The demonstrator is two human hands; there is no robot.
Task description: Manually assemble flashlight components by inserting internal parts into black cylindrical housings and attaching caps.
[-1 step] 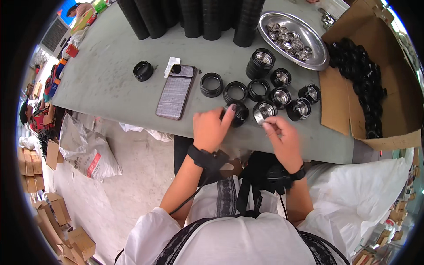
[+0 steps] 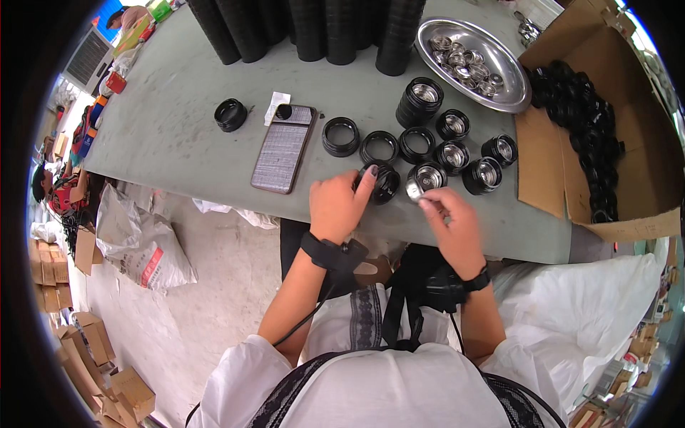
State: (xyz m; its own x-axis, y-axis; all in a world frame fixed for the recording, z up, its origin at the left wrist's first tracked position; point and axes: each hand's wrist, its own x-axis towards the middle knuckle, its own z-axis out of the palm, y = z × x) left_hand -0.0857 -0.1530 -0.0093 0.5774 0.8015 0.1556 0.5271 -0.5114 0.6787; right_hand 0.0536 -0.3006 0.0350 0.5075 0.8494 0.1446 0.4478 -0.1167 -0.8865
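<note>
My left hand (image 2: 334,203) grips a black ring (image 2: 386,187) near the front of the table (image 2: 178,146); just beside it, my right hand (image 2: 457,228) pinches a silver cap (image 2: 414,189), which a slack fingertip hold could drop.

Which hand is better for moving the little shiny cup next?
Probably the right hand: it is pinching the shiny cup. The left hand looks busy, gripping a black ring.

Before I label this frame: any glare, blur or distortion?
Head view: bright reflections on the metal bowl and silver cap; head view: right hand slightly blurred along its outer side; head view: gray table bowed by fisheye, picture corners black.
</note>
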